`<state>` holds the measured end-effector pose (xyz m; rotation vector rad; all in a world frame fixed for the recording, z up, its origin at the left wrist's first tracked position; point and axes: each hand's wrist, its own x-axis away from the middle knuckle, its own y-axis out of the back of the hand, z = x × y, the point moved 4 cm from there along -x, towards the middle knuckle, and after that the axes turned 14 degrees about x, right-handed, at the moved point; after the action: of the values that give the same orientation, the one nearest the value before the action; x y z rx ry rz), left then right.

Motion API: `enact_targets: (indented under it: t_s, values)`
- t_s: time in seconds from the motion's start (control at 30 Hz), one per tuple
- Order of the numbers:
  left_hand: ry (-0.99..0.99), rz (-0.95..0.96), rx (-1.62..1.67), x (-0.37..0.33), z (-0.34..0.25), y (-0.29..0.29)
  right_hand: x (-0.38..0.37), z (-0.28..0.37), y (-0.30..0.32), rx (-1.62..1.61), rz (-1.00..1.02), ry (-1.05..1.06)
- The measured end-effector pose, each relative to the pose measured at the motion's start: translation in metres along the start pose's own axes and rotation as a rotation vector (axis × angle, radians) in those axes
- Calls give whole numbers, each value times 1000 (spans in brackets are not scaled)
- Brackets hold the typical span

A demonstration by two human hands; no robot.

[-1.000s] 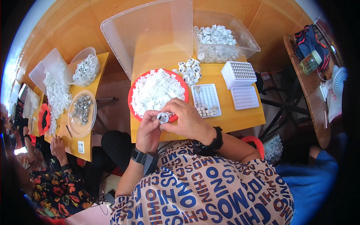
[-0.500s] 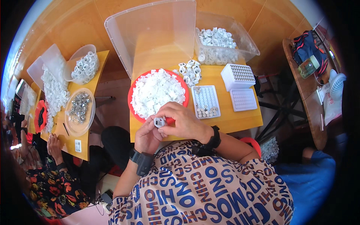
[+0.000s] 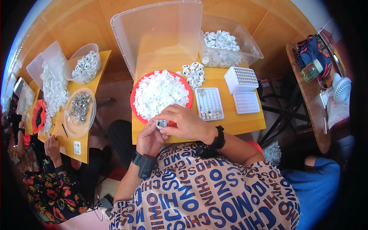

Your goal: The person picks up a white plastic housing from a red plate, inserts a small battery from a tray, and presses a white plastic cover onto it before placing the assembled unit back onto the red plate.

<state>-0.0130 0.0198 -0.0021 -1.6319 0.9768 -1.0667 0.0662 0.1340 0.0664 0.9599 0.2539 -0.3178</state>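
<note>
A small round white plastic part with a dark opening (image 3: 161,124) is held between both hands, close to the near rim of a red basin (image 3: 133,102). My left hand (image 3: 148,138) is closed around its lower left side. From the right, the thumb and fingers of my right hand (image 3: 184,122) pinch the same part, hiding some of it. The basin is heaped with small white plastic pieces (image 3: 161,94). To the right of it lies a white tray (image 3: 209,96) with round metal discs (image 3: 212,114) gathered at its near end.
Behind the basin sits a small pile of white parts (image 3: 194,74) beside an upright clear plastic lid (image 3: 157,38). A clear bin (image 3: 251,53) holds more. White trays (image 3: 246,102) stand at right. On the left table, a co-worker's hand (image 3: 53,149) rests near a metal-parts dish (image 3: 92,119).
The white part has tilted slightly between my fingers, while both hands stay nearly in place. The whole view has shifted a little. The co-worker's hand at left has moved slightly.
</note>
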Motion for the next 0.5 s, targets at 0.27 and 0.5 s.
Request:
enact_targets:
  t_s: [0.27,0.5]
  values:
    - [-78,-68,53,-7,-13,16,16,-45,38,164,-142,-265]
    - [-48,44,50,-11,-11,12,26,-48,20,401,-52,-300]
